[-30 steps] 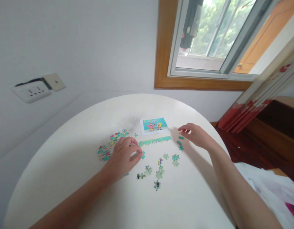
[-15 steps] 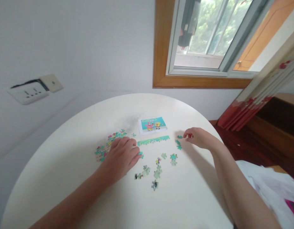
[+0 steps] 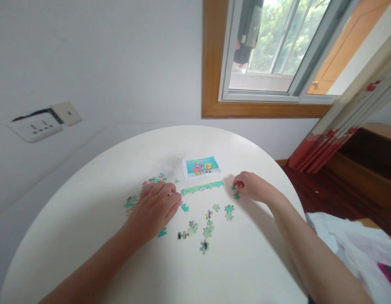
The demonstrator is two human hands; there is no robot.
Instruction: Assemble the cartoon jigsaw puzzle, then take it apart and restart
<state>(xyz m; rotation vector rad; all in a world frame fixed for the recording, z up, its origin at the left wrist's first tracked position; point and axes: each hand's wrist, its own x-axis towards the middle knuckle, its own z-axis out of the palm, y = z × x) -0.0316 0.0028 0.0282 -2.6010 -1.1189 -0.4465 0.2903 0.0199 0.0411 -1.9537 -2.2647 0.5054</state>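
My right hand (image 3: pixel 250 185) is closed in a pinch at a small teal puzzle piece, just above two more teal puzzle pieces (image 3: pixel 236 196) to the right of the assembled strip. My left hand (image 3: pixel 157 207) rests with curled fingers at the left end of that assembled puzzle strip (image 3: pixel 203 187); what is under its fingertips is hidden. Partly covered by this hand is a pile of loose pieces (image 3: pixel 131 203). A single teal piece (image 3: pixel 185 207) lies by my left thumb, and another teal piece (image 3: pixel 162 232) shows below the hand.
Behind the strip lies a picture card (image 3: pixel 201 167) with cartoon figures. Several pale green and patterned pieces (image 3: pixel 208 230) are scattered on the round white table (image 3: pixel 214 278). A wall and a window (image 3: pixel 265 50) stand beyond it; a white plastic bag (image 3: pixel 347 240) is at right.
My right hand has moved slightly left, over the teal pieces. My left hand has shifted a little, uncovering more of the teal pieces by the thumb and below it.
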